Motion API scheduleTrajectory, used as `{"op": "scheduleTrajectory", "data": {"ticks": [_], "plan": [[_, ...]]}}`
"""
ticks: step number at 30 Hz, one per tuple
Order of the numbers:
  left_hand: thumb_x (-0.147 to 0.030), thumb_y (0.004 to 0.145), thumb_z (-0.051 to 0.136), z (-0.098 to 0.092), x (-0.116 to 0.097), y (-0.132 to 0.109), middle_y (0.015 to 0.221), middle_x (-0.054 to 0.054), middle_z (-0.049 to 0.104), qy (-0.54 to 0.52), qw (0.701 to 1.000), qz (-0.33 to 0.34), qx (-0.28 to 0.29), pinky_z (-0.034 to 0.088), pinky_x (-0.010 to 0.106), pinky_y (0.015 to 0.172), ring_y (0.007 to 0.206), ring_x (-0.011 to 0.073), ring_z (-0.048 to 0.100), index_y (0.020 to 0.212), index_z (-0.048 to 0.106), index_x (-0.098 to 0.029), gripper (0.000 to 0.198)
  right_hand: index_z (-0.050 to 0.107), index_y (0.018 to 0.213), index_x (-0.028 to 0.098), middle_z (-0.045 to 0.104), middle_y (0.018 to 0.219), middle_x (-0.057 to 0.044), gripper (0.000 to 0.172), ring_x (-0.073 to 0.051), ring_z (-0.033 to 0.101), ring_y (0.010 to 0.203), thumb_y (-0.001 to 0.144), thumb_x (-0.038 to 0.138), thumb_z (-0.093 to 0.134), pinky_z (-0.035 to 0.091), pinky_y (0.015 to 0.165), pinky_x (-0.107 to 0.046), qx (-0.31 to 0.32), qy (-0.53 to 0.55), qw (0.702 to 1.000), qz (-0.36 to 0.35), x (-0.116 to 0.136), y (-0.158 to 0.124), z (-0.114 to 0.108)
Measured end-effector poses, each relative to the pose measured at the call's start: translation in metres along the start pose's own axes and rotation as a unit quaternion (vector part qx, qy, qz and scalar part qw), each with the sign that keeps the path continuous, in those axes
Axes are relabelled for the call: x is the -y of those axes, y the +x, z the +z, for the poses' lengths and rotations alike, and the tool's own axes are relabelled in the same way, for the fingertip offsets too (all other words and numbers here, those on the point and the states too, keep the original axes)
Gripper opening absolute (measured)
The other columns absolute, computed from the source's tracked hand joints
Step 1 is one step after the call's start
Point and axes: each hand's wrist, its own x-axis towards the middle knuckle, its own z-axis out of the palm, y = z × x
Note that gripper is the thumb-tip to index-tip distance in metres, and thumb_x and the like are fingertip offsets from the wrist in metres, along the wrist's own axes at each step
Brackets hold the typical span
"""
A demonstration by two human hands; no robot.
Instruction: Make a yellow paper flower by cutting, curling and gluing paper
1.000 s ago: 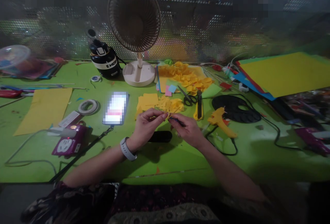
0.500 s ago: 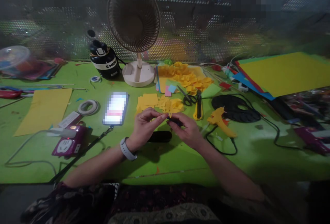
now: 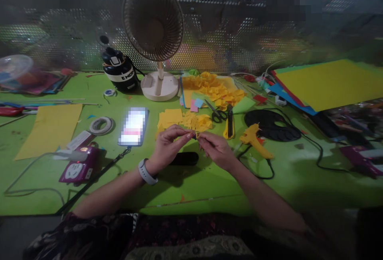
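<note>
My left hand [image 3: 169, 146], a pale watch band [image 3: 147, 172] on its wrist, pinches with thumb and forefinger. Facing it, my right hand [image 3: 217, 148] is closed in a pinch, its fingertips almost meeting the left ones. Something tiny, with a bit of yellow and dark, shows between the fingertips, too small to name. Just beyond the hands lie yellow paper squares [image 3: 170, 117] and cut yellow paper pieces [image 3: 199, 121]. A black elongated object [image 3: 187, 158] lies on the green table beneath the hands, partly covered by the left one.
Scissors [image 3: 219, 115], a yellow box cutter [image 3: 229, 122] and a yellow glue gun [image 3: 255, 140] with its cord lie to the right. A lit phone [image 3: 133, 126], tape roll [image 3: 101, 125] and purple power socket [image 3: 78, 168] are left. A fan [image 3: 159, 86] and dark bottle [image 3: 121, 72] stand behind.
My right fingers have shifted from a curled grip around something dark to a narrower pinch at the tiny item. My left hand stays almost in place.
</note>
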Motion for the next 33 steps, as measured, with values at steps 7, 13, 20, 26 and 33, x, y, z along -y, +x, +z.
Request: {"op": "scheduleTrajectory", "data": {"ticks": [7,13,20,26,33], "plan": [[-0.027,0.075,0.080,0.0016,0.0000,-0.0013,0.069,0.000,0.064,-0.020,0.998,-0.044,-0.041,0.051,0.025,0.064,0.066,0.0110,0.060,0.070,0.072,-0.019,0.012,0.068,0.105,0.020,0.072,0.096,-0.008,0.018,-0.020,0.069,0.090,0.093,0.030,0.059,0.056,0.077,-0.033,-0.044,-0.017,0.998,-0.041,-0.0015,-0.0019,0.0072],[-0.027,0.079,0.077,0.0020,0.0009,-0.0015,0.076,0.002,0.068,-0.026,0.999,-0.026,-0.018,0.053,0.027,0.070,0.073,0.0126,0.063,0.078,0.075,-0.021,0.006,0.068,0.099,0.020,0.068,0.081,-0.005,0.022,-0.016,0.066,0.071,0.093,0.038,0.057,0.052,0.057,-0.026,-0.035,0.011,0.999,0.022,-0.0006,-0.0010,0.0030],[-0.031,0.076,0.079,0.0042,-0.0006,-0.0001,0.077,0.002,0.069,-0.060,0.996,-0.064,-0.010,0.056,0.027,0.072,0.073,0.0124,0.065,0.076,0.075,-0.021,0.011,0.065,0.098,0.019,0.060,0.066,0.002,0.025,-0.007,0.047,0.041,0.093,0.043,0.057,0.040,0.039,-0.021,0.023,0.094,0.992,0.075,-0.0016,-0.0001,0.0004],[-0.031,0.072,0.082,0.0050,-0.0018,-0.0016,0.066,-0.001,0.066,-0.079,0.993,-0.082,-0.038,0.054,0.023,0.063,0.064,0.0099,0.061,0.066,0.070,-0.019,0.018,0.064,0.107,0.020,0.069,0.089,-0.004,0.024,-0.009,0.059,0.054,0.089,0.037,0.063,0.051,0.052,-0.023,-0.002,0.040,0.999,0.022,-0.0008,-0.0024,0.0048],[-0.031,0.075,0.080,0.0034,-0.0028,-0.0010,0.076,0.002,0.069,-0.063,0.995,-0.070,-0.012,0.056,0.026,0.069,0.072,0.0123,0.065,0.075,0.074,-0.019,0.013,0.065,0.110,0.019,0.065,0.074,0.000,0.031,-0.009,0.059,0.045,0.096,0.043,0.052,0.051,0.045,-0.022,0.018,0.054,0.997,0.049,-0.0021,-0.0020,0.0032]]}}
